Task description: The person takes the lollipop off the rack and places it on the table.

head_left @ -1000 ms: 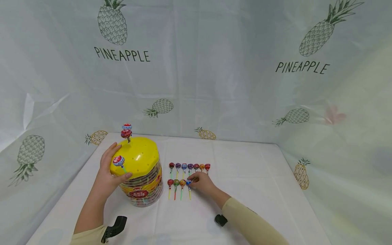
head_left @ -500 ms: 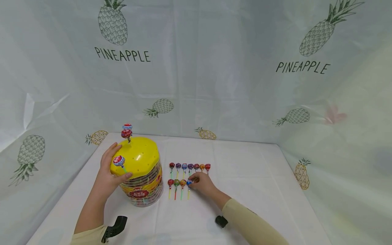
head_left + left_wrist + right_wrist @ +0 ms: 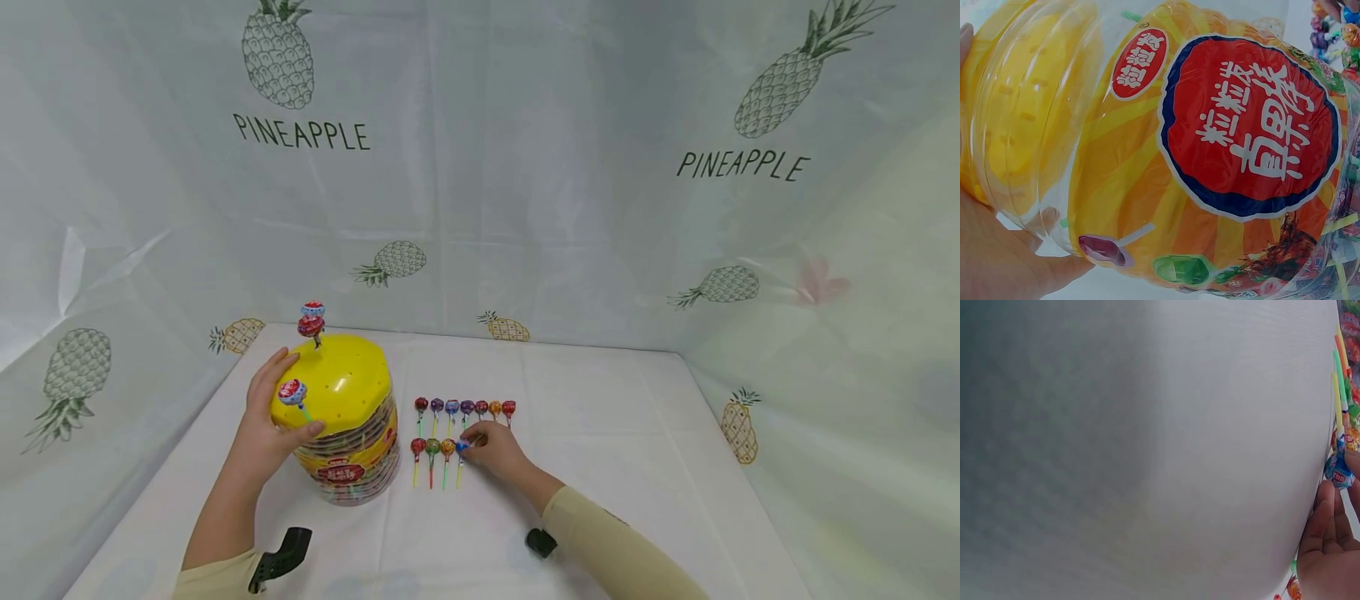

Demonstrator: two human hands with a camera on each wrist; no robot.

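Note:
My left hand [image 3: 258, 429] is spread around the yellow lid [image 3: 348, 375] of a clear plastic jar [image 3: 352, 483], thumb at the lid's front edge. The jar's orange label [image 3: 1129, 150] fills much of the left wrist view. A few lollipops stick up from the lid, among them a red one [image 3: 311, 326] and a red-and-blue one [image 3: 292, 392]. My right hand [image 3: 498, 450] pinches the head of a blue lollipop [image 3: 1339, 470], whose yellow stick points toward me. It lies at the right end of a front row, beside an orange lollipop [image 3: 447, 447].
Behind the front row runs a second row of lollipops, with a dark red one [image 3: 421, 404] at its left end and a red one [image 3: 508, 408] at its right. A white cloth [image 3: 600, 433] covers the table. A pineapple-print curtain [image 3: 570, 208] hangs around it.
The blue lollipop's stick has swung slightly to the left, closer to parallel with the others in its row. My left hand and the jar have stayed in place.

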